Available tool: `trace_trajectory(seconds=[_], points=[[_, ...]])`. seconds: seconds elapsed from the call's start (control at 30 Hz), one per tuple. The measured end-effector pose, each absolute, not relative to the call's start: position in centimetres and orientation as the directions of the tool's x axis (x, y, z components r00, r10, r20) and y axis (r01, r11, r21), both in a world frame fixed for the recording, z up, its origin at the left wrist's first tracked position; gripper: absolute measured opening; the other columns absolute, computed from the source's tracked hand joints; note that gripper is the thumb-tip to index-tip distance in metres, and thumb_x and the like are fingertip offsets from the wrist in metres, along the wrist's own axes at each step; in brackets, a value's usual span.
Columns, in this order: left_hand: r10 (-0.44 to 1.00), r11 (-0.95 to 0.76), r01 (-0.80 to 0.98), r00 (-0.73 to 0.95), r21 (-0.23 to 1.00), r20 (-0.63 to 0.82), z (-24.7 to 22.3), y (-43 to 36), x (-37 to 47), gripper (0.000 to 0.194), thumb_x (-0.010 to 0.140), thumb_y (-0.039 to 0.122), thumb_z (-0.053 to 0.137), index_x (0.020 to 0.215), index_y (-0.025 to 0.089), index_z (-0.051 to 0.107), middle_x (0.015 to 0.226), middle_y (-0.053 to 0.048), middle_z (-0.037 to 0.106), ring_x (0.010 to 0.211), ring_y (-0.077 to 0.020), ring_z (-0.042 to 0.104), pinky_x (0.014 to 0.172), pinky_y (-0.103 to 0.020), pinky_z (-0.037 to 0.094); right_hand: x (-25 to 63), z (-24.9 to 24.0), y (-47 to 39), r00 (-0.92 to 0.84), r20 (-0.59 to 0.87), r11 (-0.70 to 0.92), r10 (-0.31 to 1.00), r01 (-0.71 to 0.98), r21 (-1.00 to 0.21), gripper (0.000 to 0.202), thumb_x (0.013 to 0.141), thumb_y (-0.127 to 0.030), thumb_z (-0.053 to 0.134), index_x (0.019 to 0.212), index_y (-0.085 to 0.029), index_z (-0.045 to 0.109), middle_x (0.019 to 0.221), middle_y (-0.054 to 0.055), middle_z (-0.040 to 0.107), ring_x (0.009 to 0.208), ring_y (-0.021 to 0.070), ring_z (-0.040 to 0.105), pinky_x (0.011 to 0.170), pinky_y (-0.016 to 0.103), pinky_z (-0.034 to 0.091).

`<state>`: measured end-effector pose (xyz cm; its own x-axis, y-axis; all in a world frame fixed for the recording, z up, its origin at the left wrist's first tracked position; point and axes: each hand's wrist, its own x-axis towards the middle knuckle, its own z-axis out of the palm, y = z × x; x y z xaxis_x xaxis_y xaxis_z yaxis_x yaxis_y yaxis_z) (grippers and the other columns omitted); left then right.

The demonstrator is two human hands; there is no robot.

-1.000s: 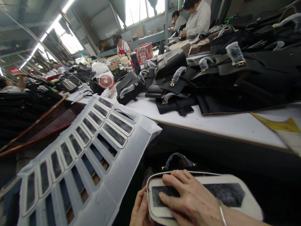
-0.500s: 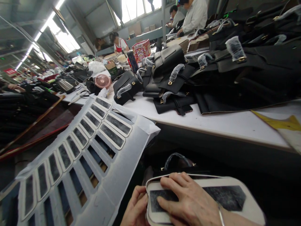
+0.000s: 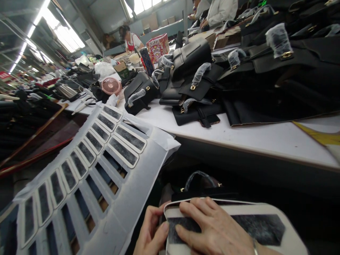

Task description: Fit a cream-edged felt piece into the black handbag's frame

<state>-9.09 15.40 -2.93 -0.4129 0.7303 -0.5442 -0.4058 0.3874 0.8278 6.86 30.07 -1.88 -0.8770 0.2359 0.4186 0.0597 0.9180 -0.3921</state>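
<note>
Low in front of me is a cream panel point(image 3: 288, 226) with rounded corners, a raised pale rim and a dark patch point(image 3: 259, 226) along its middle. It looks like the base of a bag. My right hand point(image 3: 215, 228) lies flat over its left part, fingers spread, thumb on the dark patch. At the panel's left end my left hand point(image 3: 151, 230) has thumb and bent fingers closed on the rim; what lies between them is partly hidden. Just behind the panel rises a plastic-wrapped bag handle point(image 3: 199, 175) with gold fittings.
On the left, a pale backing sheet point(image 3: 138, 194) carries several rounded strips with dark centres, beside cut-out slots. Black handbags point(image 3: 191, 60) with wrapped handles cover the white table point(image 3: 159, 118) ahead. A pink fan point(image 3: 111, 85) stands there. People point(image 3: 131, 39) work farther back.
My left thumb and fingers have shifted slightly at the panel's end, the thumb now lying lower against the rim. My right hand stays on the panel. The view has tilted slightly.
</note>
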Motion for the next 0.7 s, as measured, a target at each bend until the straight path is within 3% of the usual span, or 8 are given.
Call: trace_trajectory(seconds=[0.13, 0.23, 0.37, 0.47, 0.57, 0.7], points=[[0.746, 0.315, -0.318, -0.5, 0.894, -0.44, -3.0, 15.5, -8.8, 0.033, 0.078, 0.049, 0.073, 0.093, 0.022, 0.061, 0.117, -0.008, 0.069, 0.115, -0.0271, 0.06, 0.092, -0.034, 0.048, 7.1, -1.7, 29.8, -0.931, 0.302, 0.909, 0.203, 0.065, -0.412, 0.035, 0.078, -0.04, 0.073, 0.109, -0.03, 0.06, 0.117, 0.002, 0.062, 0.097, 0.0219, 0.057, 0.077, 0.034, 0.043], [0.738, 0.234, -0.336, -0.55, 0.913, -0.391, -4.0, 15.4, -8.1, 0.031, 0.079, 0.049, 0.071, 0.091, 0.022, 0.061, 0.134, -0.01, 0.061, 0.127, -0.0318, 0.053, 0.105, -0.043, 0.043, 7.3, -0.9, 29.7, -0.961, 0.187, 0.886, 0.206, 0.102, -0.452, 0.031, 0.084, -0.033, 0.067, 0.114, -0.031, 0.061, 0.124, 0.005, 0.06, 0.103, 0.0255, 0.057, 0.084, 0.039, 0.046], [0.746, 0.116, -0.287, -0.607, 0.951, -0.275, -5.8, 15.2, -7.5, 0.039, 0.081, 0.049, 0.068, 0.109, 0.023, 0.062, 0.148, -0.01, 0.047, 0.136, -0.0321, 0.044, 0.115, -0.046, 0.033, 7.5, 1.5, 30.1, -0.974, -0.017, 0.725, 0.227, 0.18, -0.665, 0.036, 0.078, -0.021, 0.067, 0.112, -0.032, 0.066, 0.126, 0.004, 0.061, 0.112, 0.0285, 0.055, 0.094, 0.047, 0.046], [0.752, 0.064, -0.261, -0.622, 0.963, -0.219, -6.6, 15.1, -7.6, 0.056, 0.083, 0.048, 0.066, 0.132, 0.028, 0.051, 0.152, -0.008, 0.043, 0.141, -0.0285, 0.037, 0.118, -0.043, 0.031, 8.0, 3.1, 30.2, -0.912, -0.136, 0.408, 0.387, 0.302, -0.862, 0.049, 0.075, -0.011, 0.058, 0.122, -0.025, 0.063, 0.121, 0.007, 0.064, 0.114, 0.023, 0.057, 0.103, 0.042, 0.044], [0.766, 0.077, -0.221, -0.612, 0.972, -0.199, -6.2, 15.2, -7.7, 0.056, 0.084, 0.049, 0.063, 0.136, 0.032, 0.051, 0.153, -0.004, 0.043, 0.144, -0.0272, 0.033, 0.12, -0.042, 0.027, 9.2, 3.2, 30.0, -0.801, -0.217, 0.114, 0.558, 0.334, -0.936, 0.047, 0.081, -0.019, 0.058, 0.127, -0.021, 0.061, 0.122, 0.009, 0.067, 0.114, 0.0225, 0.061, 0.106, 0.041, 0.044], [0.776, 0.143, -0.044, -0.615, 0.989, -0.139, -4.1, 15.7, -7.8, 0.045, 0.084, 0.048, 0.064, 0.127, 0.033, 0.062, 0.15, 0.001, 0.048, 0.145, -0.0275, 0.031, 0.123, -0.041, 0.016, 12.3, 1.6, 30.1, -0.647, -0.086, 0.04, 0.758, 0.177, -0.983, 0.038, 0.089, -0.037, 0.058, 0.125, -0.024, 0.062, 0.122, 0.01, 0.069, 0.113, 0.0257, 0.064, 0.1, 0.043, 0.051]])
